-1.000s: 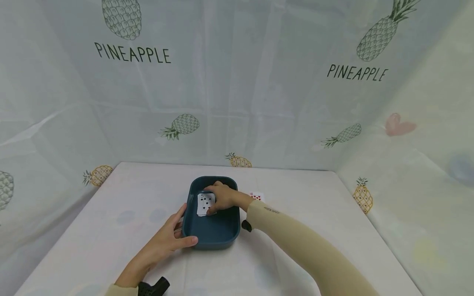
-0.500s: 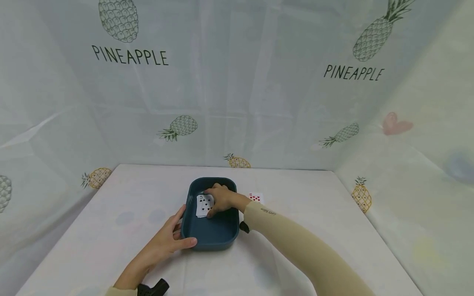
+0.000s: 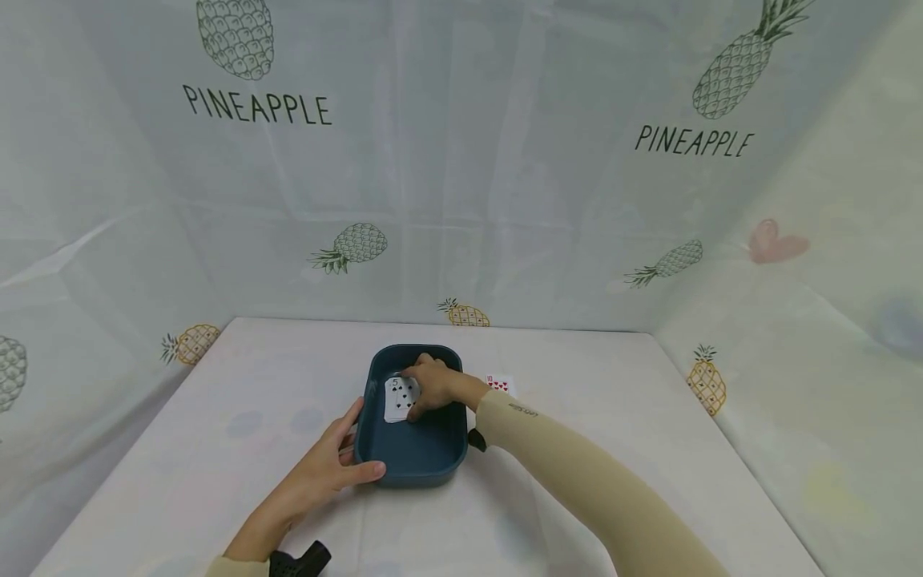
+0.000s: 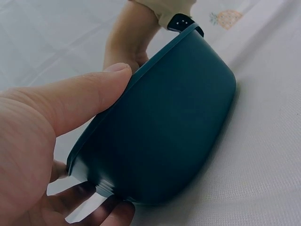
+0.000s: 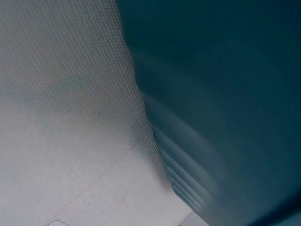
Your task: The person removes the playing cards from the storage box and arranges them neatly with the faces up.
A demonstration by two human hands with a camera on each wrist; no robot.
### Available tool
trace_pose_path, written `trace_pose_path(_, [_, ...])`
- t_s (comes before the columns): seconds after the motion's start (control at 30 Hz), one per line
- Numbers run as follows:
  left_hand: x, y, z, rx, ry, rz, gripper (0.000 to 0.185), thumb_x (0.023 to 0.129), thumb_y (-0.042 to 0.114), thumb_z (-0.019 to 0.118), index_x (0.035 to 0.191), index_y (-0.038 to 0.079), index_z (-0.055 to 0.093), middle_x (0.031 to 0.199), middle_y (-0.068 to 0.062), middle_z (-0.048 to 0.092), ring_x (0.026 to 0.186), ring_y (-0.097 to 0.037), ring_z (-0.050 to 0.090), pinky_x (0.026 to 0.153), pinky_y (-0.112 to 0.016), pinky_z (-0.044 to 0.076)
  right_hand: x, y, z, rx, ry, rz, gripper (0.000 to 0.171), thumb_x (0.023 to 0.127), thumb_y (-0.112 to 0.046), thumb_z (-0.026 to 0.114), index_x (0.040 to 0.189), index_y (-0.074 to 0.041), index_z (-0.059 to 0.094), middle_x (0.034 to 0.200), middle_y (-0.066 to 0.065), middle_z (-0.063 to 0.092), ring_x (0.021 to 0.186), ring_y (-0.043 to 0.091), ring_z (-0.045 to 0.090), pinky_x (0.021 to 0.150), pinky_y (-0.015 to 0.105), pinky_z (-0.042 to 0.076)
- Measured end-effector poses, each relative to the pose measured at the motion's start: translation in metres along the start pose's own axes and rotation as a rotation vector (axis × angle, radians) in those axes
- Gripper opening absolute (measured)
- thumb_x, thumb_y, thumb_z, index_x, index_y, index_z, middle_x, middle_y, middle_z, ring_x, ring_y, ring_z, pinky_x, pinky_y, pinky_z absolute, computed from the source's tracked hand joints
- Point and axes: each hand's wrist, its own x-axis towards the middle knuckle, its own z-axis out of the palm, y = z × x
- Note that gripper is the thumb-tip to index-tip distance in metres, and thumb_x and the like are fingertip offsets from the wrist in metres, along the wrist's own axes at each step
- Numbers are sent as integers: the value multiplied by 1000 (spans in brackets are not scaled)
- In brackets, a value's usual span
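A deep blue rectangular tub (image 3: 411, 461) stands on the white-covered table. My left hand (image 3: 324, 465) grips its near left corner, thumb on the rim and fingers against the outer side; the left wrist view shows the thumb (image 4: 101, 87) at the edge of the tub (image 4: 164, 122). Inside lies a small stack of playing cards (image 3: 398, 401), a five of spades on top. My right hand (image 3: 436, 385) reaches in over the right wall and holds the stack, index finger at its far edge and thumb at its near right corner. The tub's wall (image 5: 221, 94) hides that hand in the right wrist view.
A ten of hearts card (image 3: 499, 384) lies on the table just right of the tub, partly behind my right forearm. A white cloth (image 3: 577, 433) covers the table. Pineapple-printed curtains (image 3: 469, 176) hang behind it and at both sides.
My right thumb and index finger have shifted slightly to the right along the stack, so more of the five of spades shows. My left hand and the tub stay in place.
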Motion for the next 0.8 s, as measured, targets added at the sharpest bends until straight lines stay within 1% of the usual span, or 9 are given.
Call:
trace_pose_path(0.1, [-1,1,1,5,2,-6,115,91,26,87,173,24,6,170,-27,18,143,-44,52,105,-47,56,-1,1,-1,18,3,-6,82,85,-37,91,156,-17,55,146,10,50,119,22,51,100,37,51])
trace_pose_path(0.23, [-2,1,1,10,-4,3,116,91,26,87,173,23,6,169,-28,16,143,-46,52,105,-48,56,-3,2,-3,70,14,-18,82,84,-35,93,154,-16,56,144,10,50,116,20,54,100,35,53])
trace_pose_path(0.47, [1,-1,1,-25,-6,0,115,92,22,87,173,26,6,169,-25,19,143,-42,53,106,-44,56,-9,3,-9,116,36,-67,83,82,-33,94,153,-14,57,139,10,51,109,16,54,97,31,52])
trace_pose_path(0.6, [0,0,1,-3,-6,-2,115,92,25,87,173,24,5,169,-27,18,144,-45,51,106,-47,56,-14,6,-14,125,46,-99,83,83,-35,93,154,-13,56,141,12,51,109,16,54,97,30,51])
trace_pose_path(0.8, [-2,1,1,26,12,-16,115,91,27,87,173,24,6,169,-27,19,144,-47,50,106,-49,55,-23,13,-25,146,45,-160,83,85,-33,92,155,-11,54,139,13,51,104,16,54,92,27,51])
